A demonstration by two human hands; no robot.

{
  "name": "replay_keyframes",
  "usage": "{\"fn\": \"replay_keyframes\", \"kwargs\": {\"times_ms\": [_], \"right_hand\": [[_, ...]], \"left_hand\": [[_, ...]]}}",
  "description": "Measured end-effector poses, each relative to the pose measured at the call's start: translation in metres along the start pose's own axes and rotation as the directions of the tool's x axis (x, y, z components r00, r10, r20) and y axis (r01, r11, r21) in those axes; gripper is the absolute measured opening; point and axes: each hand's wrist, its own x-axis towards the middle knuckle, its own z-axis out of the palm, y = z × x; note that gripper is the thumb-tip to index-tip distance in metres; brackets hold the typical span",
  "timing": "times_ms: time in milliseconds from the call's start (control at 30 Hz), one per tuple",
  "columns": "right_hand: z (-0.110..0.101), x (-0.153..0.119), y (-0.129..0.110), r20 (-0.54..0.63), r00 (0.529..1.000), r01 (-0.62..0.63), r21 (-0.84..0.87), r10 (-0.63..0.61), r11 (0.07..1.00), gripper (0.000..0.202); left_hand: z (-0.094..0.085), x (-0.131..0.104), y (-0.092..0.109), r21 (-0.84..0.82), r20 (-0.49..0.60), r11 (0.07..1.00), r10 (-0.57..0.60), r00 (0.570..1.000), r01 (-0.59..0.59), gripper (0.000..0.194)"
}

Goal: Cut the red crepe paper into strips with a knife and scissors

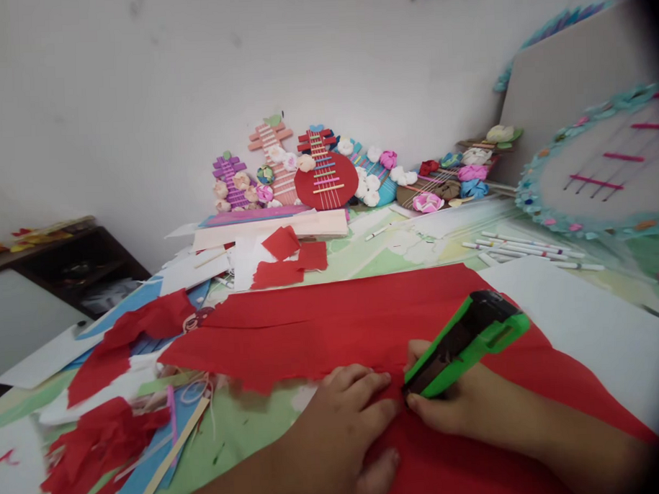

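Note:
A large sheet of red paper (pixel 332 312) lies across the table, its left and near edges torn. My left hand (pixel 346 426) rests on its near part, palm down with fingers spread. Just to the right, my right hand (pixel 448 398) is closed around a green and black cutter-like tool (pixel 465 339). The tool tilts, its lower end at the paper near my left fingertips. Whether a blade is out is hidden.
Torn red scraps (pixel 98 442) and thin sticks (pixel 172 454) lie at the left. Colourful instrument-shaped crafts (pixel 327 178) lean on the back wall. White markers (pixel 529 251) and white paper (pixel 596 310) are at the right, beside a framed craft (pixel 591 151).

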Motion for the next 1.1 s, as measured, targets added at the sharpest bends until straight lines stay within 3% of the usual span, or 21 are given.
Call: {"fn": "replay_keyframes", "kwargs": {"times_ms": [1100], "right_hand": [[-0.0044,0.0017,0.0008,-0.002,1.000,0.014,0.035,-0.014,0.999,0.020]], "left_hand": [[0.0001,0.0001,-0.0017,-0.007,-0.033,1.000,0.027,0.999,-0.027,0.041]]}}
